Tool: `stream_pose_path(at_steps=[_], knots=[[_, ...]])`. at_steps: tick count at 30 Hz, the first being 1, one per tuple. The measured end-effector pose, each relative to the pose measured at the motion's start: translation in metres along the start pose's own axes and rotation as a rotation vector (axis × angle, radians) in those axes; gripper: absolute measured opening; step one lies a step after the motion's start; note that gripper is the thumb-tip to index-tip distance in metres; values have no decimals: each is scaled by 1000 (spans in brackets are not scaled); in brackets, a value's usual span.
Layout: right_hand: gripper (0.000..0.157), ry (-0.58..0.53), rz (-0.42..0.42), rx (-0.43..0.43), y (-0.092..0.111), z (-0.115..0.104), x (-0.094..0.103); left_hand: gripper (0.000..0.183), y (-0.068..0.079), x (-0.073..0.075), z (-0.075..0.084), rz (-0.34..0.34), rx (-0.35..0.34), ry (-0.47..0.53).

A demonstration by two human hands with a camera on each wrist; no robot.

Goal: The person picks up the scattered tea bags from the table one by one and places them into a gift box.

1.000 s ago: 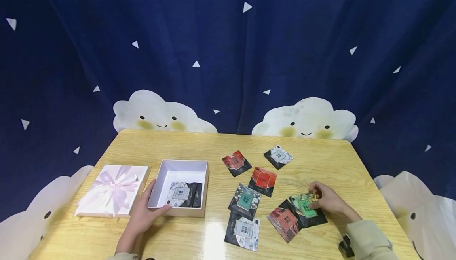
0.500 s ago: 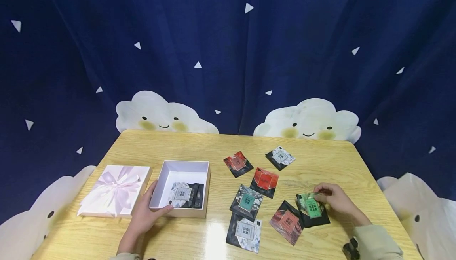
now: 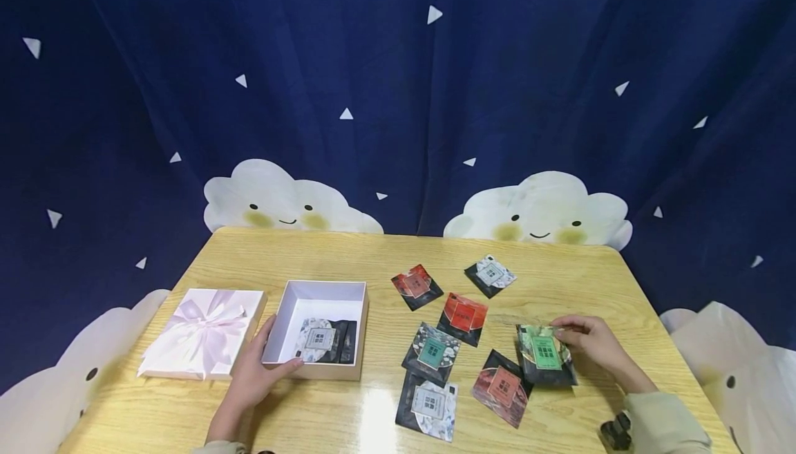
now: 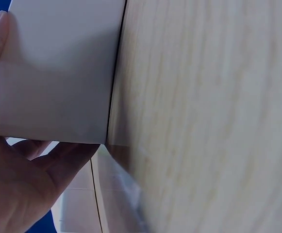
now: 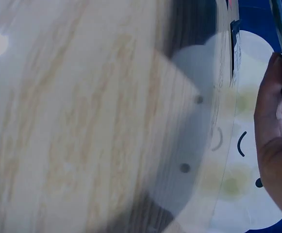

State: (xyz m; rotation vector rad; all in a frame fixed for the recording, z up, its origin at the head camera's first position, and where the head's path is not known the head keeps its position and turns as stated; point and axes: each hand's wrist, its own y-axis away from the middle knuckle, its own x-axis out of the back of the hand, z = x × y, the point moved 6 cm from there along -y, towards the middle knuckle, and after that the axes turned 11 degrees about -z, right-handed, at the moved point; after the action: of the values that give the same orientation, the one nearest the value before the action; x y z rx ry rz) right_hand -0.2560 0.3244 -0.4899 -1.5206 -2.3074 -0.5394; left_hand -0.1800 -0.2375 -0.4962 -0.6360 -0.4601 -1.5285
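Observation:
My left hand (image 3: 251, 374) grips the near left corner of an open white box (image 3: 328, 371), thumb at the front wall and fingers along the left side. Inside the box lie a white-and-black sachet (image 3: 317, 341) and black sachets (image 3: 348, 341) beside it. My right hand (image 3: 595, 347) pinches a green-and-black sachet (image 3: 544, 356) by its right edge, thumb against fingers. In the right wrist view this sachet (image 5: 279, 29) is seen edge-on, raised off the table. A brownish-red sachet (image 3: 502, 388) lies flat just left of it.
A lid with a pink ribbon bow (image 3: 202, 333) lies left of the box. Between box and right hand several sachets are spread: red (image 3: 463, 317), darker red (image 3: 417, 285), teal-labelled (image 3: 431, 352), and two white-and-black ones, near (image 3: 428, 405) and far (image 3: 490, 275). A blue curtain hangs behind the table.
My right hand has drawn the green sachet rightward off the brownish-red one and lifted it slightly. The left hand keeps its hold on the box. The whole view has shifted a little.

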Motion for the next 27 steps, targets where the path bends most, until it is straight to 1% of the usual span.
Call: stream_pose_path(at_steps=[6,10,12,18,21,27], knots=[[32,-30,53,-38,-2,-1,-1,93,0,-1,-1,-11,10,11],[37,-83,68,-48,-6,-4,-6,93,0,0,0,-7,7,15],[38,-129,79,-50,-9,-6,-9,93,0,1,0,-4,5,16],[38,-246,110,-58,-16,-15,-18,93,0,0,-1,-4,7,7],[38,-269,126,-62,-20,-20,-22,93,0,0,-1,-6,14,6],[35,-319,141,-37,-26,-30,-33,93,0,-1,-1,-19,21,27]])
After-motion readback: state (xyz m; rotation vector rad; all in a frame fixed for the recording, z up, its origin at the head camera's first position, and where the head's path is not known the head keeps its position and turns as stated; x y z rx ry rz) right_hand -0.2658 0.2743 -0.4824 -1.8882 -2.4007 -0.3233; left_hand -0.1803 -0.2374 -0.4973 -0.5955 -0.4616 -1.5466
